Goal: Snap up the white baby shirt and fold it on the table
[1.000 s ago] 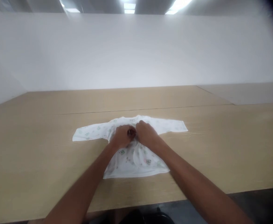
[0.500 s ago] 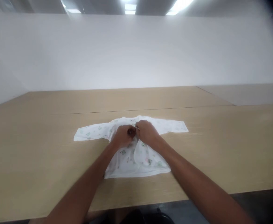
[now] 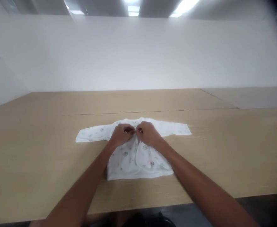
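Note:
A small white long-sleeved baby shirt (image 3: 126, 164) with a printed pattern lies spread on the table, its sleeves out to both sides and its neckline away from me. Over the upper middle of its front, my left hand (image 3: 121, 134) pinches the cloth at the front opening. My right hand (image 3: 148, 134) pinches the opposite edge, its fingertips meeting those of the left. Between them the cloth is lifted a little. What exactly the fingertips grip, perhaps a tie or fastening, is too small to make out. Below the hands, a rounded front flap hangs over the right half.
The wide wooden table (image 3: 223, 151) reaches back to a white wall (image 3: 138, 53). A thin seam crosses the tabletop beyond the shirt. The table's front edge runs beneath my forearms, with a dark chair part (image 3: 161, 220) below it.
My left hand has turned and shifted slightly left, its fingers now pinching at the right hand's fingertips. The right hand has barely moved. The shirt lies in nearly the same place.

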`<move>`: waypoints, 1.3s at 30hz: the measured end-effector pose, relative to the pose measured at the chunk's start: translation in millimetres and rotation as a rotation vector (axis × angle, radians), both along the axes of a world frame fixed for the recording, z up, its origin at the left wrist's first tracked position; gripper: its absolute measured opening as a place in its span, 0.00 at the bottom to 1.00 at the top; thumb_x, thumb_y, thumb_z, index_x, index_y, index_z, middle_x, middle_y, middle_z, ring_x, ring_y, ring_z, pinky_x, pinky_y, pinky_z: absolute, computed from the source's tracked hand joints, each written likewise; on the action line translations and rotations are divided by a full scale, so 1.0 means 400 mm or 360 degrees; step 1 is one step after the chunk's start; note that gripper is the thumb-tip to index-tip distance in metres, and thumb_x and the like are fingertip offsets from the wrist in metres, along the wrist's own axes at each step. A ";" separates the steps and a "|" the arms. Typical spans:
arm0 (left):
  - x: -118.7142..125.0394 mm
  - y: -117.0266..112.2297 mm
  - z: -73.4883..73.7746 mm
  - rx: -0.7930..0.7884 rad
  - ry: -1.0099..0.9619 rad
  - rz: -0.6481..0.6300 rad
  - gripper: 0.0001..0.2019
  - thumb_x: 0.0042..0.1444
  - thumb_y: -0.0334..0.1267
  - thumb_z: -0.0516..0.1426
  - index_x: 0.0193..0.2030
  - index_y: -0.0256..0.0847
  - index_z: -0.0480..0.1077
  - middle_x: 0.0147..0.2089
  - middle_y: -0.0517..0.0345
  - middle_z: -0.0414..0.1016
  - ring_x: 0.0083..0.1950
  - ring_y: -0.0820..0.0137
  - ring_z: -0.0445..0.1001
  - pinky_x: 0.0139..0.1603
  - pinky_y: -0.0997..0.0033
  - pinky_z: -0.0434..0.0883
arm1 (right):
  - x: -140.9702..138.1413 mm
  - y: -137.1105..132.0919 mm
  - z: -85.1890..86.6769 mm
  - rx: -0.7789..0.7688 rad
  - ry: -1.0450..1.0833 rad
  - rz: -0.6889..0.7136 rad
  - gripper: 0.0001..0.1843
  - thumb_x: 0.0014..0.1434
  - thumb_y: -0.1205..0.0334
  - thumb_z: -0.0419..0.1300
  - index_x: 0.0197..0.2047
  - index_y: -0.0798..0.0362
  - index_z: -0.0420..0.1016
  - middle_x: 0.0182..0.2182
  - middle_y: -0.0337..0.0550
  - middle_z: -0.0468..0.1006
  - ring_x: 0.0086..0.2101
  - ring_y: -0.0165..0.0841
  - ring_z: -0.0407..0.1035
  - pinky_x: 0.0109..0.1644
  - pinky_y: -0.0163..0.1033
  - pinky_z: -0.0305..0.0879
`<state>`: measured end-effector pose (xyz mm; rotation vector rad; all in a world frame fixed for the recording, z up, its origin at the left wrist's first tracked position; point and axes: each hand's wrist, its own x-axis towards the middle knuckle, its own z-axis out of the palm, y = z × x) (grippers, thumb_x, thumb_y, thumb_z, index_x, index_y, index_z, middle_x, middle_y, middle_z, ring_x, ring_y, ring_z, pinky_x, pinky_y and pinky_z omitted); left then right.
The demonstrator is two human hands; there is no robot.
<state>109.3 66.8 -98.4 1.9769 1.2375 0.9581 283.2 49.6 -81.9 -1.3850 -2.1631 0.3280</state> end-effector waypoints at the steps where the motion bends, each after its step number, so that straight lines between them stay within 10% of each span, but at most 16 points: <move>1: -0.002 0.002 -0.003 -0.0011 -0.0008 0.0000 0.05 0.53 0.37 0.60 0.32 0.41 0.77 0.33 0.59 0.79 0.34 0.68 0.74 0.35 0.71 0.68 | -0.001 0.000 0.000 -0.0012 0.0018 0.0016 0.12 0.54 0.68 0.52 0.19 0.56 0.63 0.21 0.38 0.65 0.25 0.26 0.56 0.33 0.34 0.52; 8: -0.005 0.002 -0.006 -0.0019 0.0031 0.0035 0.06 0.51 0.34 0.58 0.32 0.41 0.78 0.33 0.58 0.80 0.35 0.66 0.76 0.36 0.70 0.71 | 0.007 0.012 -0.003 -0.0251 0.0328 0.0085 0.17 0.54 0.65 0.49 0.16 0.55 0.54 0.16 0.34 0.53 0.22 0.24 0.47 0.27 0.34 0.44; 16: -0.003 0.005 -0.019 -0.0143 -0.0091 0.0064 0.07 0.47 0.32 0.58 0.32 0.40 0.78 0.32 0.58 0.80 0.35 0.66 0.78 0.33 0.72 0.70 | 0.010 0.028 -0.023 -0.0337 0.0625 0.0098 0.06 0.47 0.67 0.56 0.23 0.57 0.74 0.21 0.37 0.72 0.25 0.24 0.63 0.29 0.29 0.56; 39: 0.007 0.001 -0.005 -0.0017 0.0031 0.0125 0.06 0.50 0.37 0.56 0.27 0.38 0.71 0.26 0.59 0.74 0.28 0.70 0.70 0.27 0.73 0.64 | 0.009 0.029 -0.026 -0.0390 0.0631 0.0151 0.06 0.46 0.65 0.58 0.20 0.56 0.68 0.19 0.35 0.68 0.23 0.22 0.59 0.25 0.28 0.52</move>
